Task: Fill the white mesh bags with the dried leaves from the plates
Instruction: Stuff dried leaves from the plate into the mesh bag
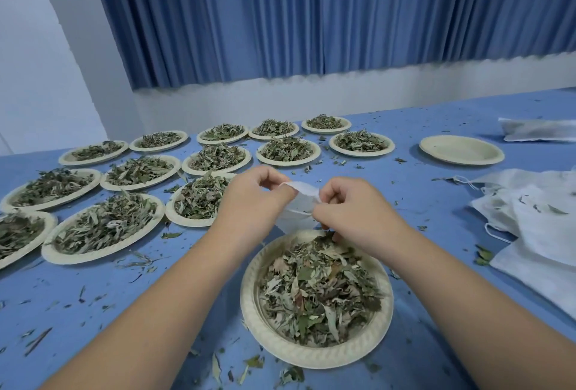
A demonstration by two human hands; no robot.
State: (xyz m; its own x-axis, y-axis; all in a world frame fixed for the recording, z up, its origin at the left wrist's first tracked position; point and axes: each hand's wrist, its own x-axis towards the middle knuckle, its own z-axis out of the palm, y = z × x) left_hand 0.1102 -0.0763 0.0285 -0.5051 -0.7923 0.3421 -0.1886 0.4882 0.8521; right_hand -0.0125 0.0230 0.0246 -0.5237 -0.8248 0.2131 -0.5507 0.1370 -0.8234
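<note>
Pinching the rim of a white mesh bag (300, 201), the left hand (254, 199) and right hand (349, 208) spread its mouth above the nearest plate (314, 355) of dried leaves (318, 293), likely so spills land there.

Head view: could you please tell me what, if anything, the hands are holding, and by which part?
The left hand and the right hand both pinch one white mesh bag by its upper edge, one at each side.

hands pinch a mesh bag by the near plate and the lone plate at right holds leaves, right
No: the lone plate is empty, per the head view. The left hand and right hand do pinch the mesh bag by the near plate.
</note>
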